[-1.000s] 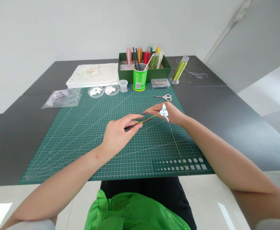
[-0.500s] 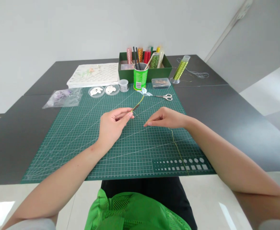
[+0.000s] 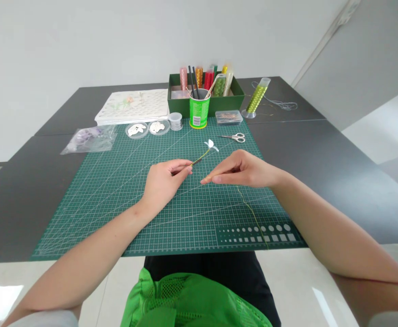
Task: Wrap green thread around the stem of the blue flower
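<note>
A small artificial flower with white petals and a thin green stem points up and to the right over the cutting mat. My left hand is closed, pinching the lower stem between thumb and fingers; a short dark piece shows beside the stem at the fingertips. To its right, my right hand is closed in a pinch, fingertips pointing left. A thin yellow-green thread trails from below this hand to the mat's front edge, its held end hidden by the fingers.
Scissors lie on the green cutting mat. Behind stand a green can with sticks, a thread box and a green spool. Dishes of white pieces, a plastic bag and a white foam-like slab are left.
The flower has tilted and swung lower and to the right, showing its petals differently. My left hand shifted slightly right and down. My right hand moved little; the thread below it shifted.
</note>
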